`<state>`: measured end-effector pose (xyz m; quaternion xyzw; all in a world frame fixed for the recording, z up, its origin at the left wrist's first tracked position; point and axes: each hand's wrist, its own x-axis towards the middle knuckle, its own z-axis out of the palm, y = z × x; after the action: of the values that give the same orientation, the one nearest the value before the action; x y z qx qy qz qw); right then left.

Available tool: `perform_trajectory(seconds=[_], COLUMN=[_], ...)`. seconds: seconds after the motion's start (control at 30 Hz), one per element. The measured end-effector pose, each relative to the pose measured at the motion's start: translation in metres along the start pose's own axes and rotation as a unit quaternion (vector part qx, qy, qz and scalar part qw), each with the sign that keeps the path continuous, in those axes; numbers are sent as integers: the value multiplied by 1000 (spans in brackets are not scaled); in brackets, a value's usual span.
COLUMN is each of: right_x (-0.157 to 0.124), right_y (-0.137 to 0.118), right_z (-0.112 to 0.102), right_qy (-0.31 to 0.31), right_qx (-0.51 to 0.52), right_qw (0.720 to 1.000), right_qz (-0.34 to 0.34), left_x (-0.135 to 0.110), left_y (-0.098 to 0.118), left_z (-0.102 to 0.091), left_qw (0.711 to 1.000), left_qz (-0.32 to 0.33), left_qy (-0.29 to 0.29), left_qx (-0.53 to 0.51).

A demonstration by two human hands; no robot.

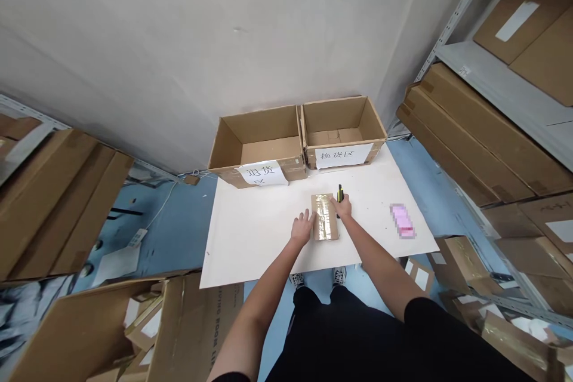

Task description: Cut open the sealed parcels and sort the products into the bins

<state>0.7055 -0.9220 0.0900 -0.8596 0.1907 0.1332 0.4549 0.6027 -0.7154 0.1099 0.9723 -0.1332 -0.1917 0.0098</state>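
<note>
Nearest me, a pair of patterned shoes [340,275] stands on the blue floor [268,322] at the near side of the white counter [255,221]. To the near left a large carton [197,322] gapes, with small labelled parcels [145,325] piled inside; on the near right sit more taped boxes [459,262].

On the counter, a bit right of its middle, lies a flat brown package [324,224] with shiny tape across its top. The person's left hand [302,228] is loose, fingers spread, touching the package's left edge and clasping nothing. The right hand [342,207] is closed round a black and yellow cutter [341,192], at the package's far right corner. Over on the counter's right side, well apart from both hands, is a pink thing [403,221], too blurred to make out.

Long cartons are stacked at left [62,191] and at right, the right-hand ones below a grey shelf [501,77].

Along the counter's far edge two open-topped boxes stand side by side, the left box [264,122] and the right box [335,116], each with a handwritten paper sign on its front. Behind them rises a pale wall [250,24].
</note>
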Motion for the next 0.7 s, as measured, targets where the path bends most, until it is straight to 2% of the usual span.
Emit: perform_trajectory(seconds=[0.07,0.13,0.2,0.3,0.37,0.57,0.63,0.7], right_x=[-21,-49,-75,-93,-87,-26,-14,-13], right_y=[17,40,62,81,77,22,8,7], right_z=[-6,-7,-5,-4,-8,-18,-17,-17], right_qy=[5,-15,-37,-57,-55,-27,-35,-33], right_qx=[-24,-83,-126,-141,-146,-195,-183,-142], right_qw=[1000,996,991,988,987,980,982,989], right_qz=[-6,4,13,28,35,16,-5,-30], left_x=[17,33,44,47,41,19,17,18], left_y=[-2,-3,-6,-8,-5,31,36,33], left_z=[-7,-12,-13,-6,3,30,33,34], left_qw=[994,979,971,979,988,998,996,996], left_qz=[108,202,234,197,148,-59,-90,-81], left_qy=[0,-9,-23,-44,-35,18,26,32], left_qx=[22,32,34,27,18,3,-1,-5])
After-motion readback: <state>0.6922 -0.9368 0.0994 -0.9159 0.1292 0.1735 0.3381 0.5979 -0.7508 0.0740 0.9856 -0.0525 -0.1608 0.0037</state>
